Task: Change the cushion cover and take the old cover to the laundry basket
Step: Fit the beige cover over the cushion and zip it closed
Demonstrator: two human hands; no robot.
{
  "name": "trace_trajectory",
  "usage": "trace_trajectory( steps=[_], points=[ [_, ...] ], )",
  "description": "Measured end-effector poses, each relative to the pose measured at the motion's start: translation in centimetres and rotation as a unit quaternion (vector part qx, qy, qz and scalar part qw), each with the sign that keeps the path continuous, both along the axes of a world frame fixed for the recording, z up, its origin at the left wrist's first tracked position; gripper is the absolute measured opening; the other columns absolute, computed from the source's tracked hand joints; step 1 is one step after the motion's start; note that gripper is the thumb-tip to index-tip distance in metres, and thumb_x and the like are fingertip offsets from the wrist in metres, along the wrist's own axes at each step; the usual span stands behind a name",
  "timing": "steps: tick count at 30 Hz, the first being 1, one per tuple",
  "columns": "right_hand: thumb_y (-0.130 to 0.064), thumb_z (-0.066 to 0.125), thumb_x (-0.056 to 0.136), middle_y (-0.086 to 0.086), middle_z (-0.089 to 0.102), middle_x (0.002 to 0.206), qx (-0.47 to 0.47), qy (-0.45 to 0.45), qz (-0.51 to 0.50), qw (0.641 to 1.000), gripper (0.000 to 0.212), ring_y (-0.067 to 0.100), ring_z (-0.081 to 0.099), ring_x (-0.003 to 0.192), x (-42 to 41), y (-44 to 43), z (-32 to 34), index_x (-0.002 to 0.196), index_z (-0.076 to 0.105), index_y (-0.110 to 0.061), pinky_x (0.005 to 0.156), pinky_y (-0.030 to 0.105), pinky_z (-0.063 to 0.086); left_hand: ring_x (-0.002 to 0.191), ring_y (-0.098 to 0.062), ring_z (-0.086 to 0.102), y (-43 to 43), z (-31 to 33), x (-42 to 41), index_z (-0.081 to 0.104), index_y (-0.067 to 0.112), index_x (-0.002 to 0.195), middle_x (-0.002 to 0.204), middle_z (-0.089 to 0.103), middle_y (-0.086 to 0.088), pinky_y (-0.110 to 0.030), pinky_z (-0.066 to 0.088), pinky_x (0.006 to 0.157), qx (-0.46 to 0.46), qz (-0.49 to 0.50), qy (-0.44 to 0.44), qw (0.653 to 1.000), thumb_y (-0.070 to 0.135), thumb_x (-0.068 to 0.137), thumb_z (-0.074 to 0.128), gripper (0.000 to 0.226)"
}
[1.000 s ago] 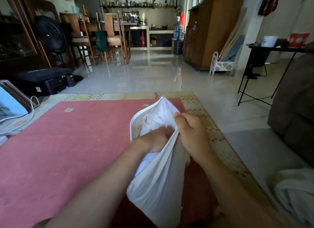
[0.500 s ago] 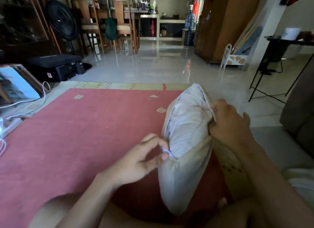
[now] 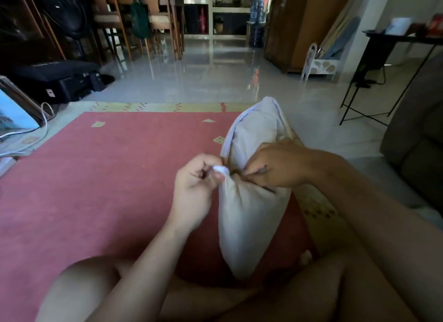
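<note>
A pale cream cushion [image 3: 251, 216] in its cover stands on edge above my lap, over the red rug. My left hand [image 3: 194, 185] pinches a bit of white fabric at the cushion's left edge, where the cover's opening runs. My right hand [image 3: 275, 166] grips the same seam from the right, fingers closed on the cover. The two hands nearly touch. No laundry basket is in view.
A red rug [image 3: 107, 178] with a yellow border covers the floor ahead. A grey sofa [image 3: 417, 139] stands at the right, a black side table [image 3: 395, 41] behind it. A black printer [image 3: 62, 79] and cables lie at left. Glossy tiled floor [image 3: 215, 77] leads to chairs.
The cover's wide opening has been drawn closed around the cushion. My left hand came out of the cover and now pinches its edge; my right hand slid down to meet it.
</note>
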State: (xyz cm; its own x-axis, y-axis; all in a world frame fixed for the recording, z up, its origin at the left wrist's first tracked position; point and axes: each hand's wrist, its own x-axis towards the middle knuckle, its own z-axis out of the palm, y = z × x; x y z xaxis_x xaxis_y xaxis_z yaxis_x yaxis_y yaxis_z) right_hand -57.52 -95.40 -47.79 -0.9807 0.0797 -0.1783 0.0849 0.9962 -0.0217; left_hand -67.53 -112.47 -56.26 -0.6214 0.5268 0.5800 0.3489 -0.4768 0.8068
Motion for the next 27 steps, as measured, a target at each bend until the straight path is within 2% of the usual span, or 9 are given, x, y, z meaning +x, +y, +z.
trace_trajectory(
  steps=[2,5,8,11,15,17,20,24,27],
  points=[
    [-0.044,0.037,0.099,-0.014,0.062,0.1,0.009,-0.05,-0.048,0.998,0.032,0.012,0.048,0.097,-0.9,-0.5,0.1,0.082,0.06,-0.03,0.087,0.037,0.03,0.076,-0.01,0.055,1.1,2.3,-0.3,0.069,0.031,0.077,0.08,0.065,0.007,-0.025,0.044,0.072,0.071,-0.015,-0.039,0.997,0.003,0.087,0.066,0.03],
    [-0.033,0.039,0.102,0.004,0.057,0.137,-0.006,-0.066,-0.079,0.995,0.032,0.026,0.053,0.119,-1.4,-0.9,-1.5,0.12,0.063,-0.025,0.103,0.039,0.036,0.073,-0.016,0.051,2.0,4.2,-1.4,0.066,0.025,0.078,0.083,0.059,-0.01,-0.03,0.042,0.068,0.095,-0.061,-0.059,0.992,0.003,0.089,0.064,0.025],
    [-0.04,0.037,0.104,-0.006,0.06,0.135,-0.096,-0.06,-0.052,0.992,0.032,0.016,0.053,0.123,0.0,-0.7,-2.8,0.126,0.061,-0.037,0.107,0.035,0.034,0.064,-0.01,0.042,1.7,3.2,-3.2,0.056,0.016,0.08,0.075,0.051,-0.008,-0.026,0.034,0.058,0.031,-0.05,-0.077,0.995,0.002,0.092,0.06,0.019],
    [-0.048,0.05,0.096,-0.017,0.068,0.102,-0.161,0.067,-0.017,0.985,0.015,0.006,0.058,0.098,1.0,-0.5,-3.5,0.105,0.061,-0.053,0.091,0.032,0.041,0.062,-0.008,0.05,0.5,2.8,-3.9,0.052,0.012,0.084,0.069,0.06,0.004,-0.02,0.041,0.055,-0.03,-0.056,-0.087,0.994,0.003,0.097,0.056,0.017],
    [-0.062,0.055,0.084,-0.019,0.068,0.116,-0.142,0.24,-0.045,0.959,0.04,0.005,0.062,0.108,-0.3,-1.2,-4.7,0.122,0.063,-0.048,0.096,0.034,0.047,0.098,-0.014,0.071,-1.3,3.4,-4.0,0.058,0.011,0.098,0.102,0.074,-0.009,-0.033,0.056,0.084,-0.051,0.009,-0.074,0.996,0.001,0.1,0.055,0.01],
    [-0.062,0.052,0.088,-0.028,0.067,0.113,-0.112,0.313,-0.049,0.942,0.032,-0.002,0.062,0.106,-1.6,-1.9,-4.7,0.112,0.067,-0.047,0.094,0.034,0.048,0.12,-0.012,0.063,-2.7,3.6,-4.0,0.059,0.019,0.116,0.125,0.067,-0.002,-0.034,0.05,0.102,-0.074,0.048,-0.029,0.996,0.022,0.1,0.059,0.017],
    [-0.064,0.047,0.089,-0.019,0.073,0.099,-0.081,0.387,-0.026,0.918,0.034,0.002,0.067,0.097,-3.4,-3.1,-3.5,0.102,0.07,-0.041,0.086,0.037,0.052,0.128,-0.004,0.054,-4.9,2.7,-3.3,0.056,0.026,0.128,0.13,0.061,0.018,-0.019,0.042,0.103,-0.118,0.072,0.021,0.99,0.048,0.09,0.059,0.044],
    [-0.036,0.068,0.088,-0.013,0.075,0.105,-0.218,0.318,0.041,0.922,0.022,0.002,0.066,0.099,-5.6,-4.8,-2.4,0.108,0.076,-0.033,0.089,0.024,0.05,0.114,0.0,0.063,-5.6,0.4,-3.2,0.065,0.029,0.119,0.117,0.07,0.022,-0.02,0.047,0.096,-0.105,0.205,0.001,0.973,0.034,0.097,0.063,0.023],
    [-0.021,0.061,0.087,-0.005,0.071,0.081,-0.215,0.214,0.065,0.951,0.013,0.009,0.067,0.085,-7.1,-5.8,-2.9,0.082,0.074,-0.019,0.082,0.035,0.052,0.083,0.002,0.066,-5.5,0.4,-3.9,0.072,0.031,0.088,0.086,0.074,0.021,-0.022,0.048,0.078,-0.076,0.281,-0.042,0.956,0.012,0.094,0.066,0.02]
  ],
)
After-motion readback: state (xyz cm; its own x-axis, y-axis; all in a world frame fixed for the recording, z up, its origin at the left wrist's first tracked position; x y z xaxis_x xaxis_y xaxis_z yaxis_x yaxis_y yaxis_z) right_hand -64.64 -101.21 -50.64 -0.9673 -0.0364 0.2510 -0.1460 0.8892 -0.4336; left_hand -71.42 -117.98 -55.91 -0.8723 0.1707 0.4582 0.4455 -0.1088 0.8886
